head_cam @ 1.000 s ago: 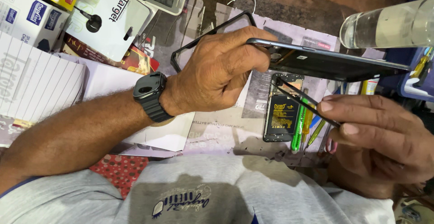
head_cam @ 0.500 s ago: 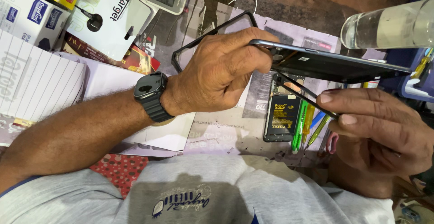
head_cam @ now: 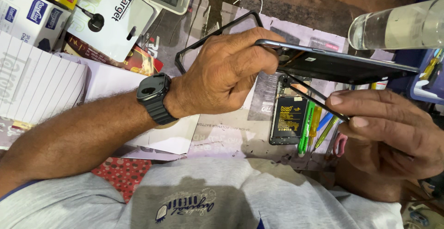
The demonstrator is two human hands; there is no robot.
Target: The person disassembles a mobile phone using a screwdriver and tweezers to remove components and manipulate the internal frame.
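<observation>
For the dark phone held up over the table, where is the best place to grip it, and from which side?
Grip the dark phone across its narrow end by the camera, coming from the left, as the left hand does. It is a thin, flat slab held about level, so fingers can close over its edges. That leaves room below, where the right hand pinches a thin black strip.

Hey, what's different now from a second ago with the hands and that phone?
Almost nothing. The right hand and its thin black frame have edged slightly rightward. The left hand still grips the dark phone by its corner; the opened phone on the table and the green tools stayed put.
</observation>
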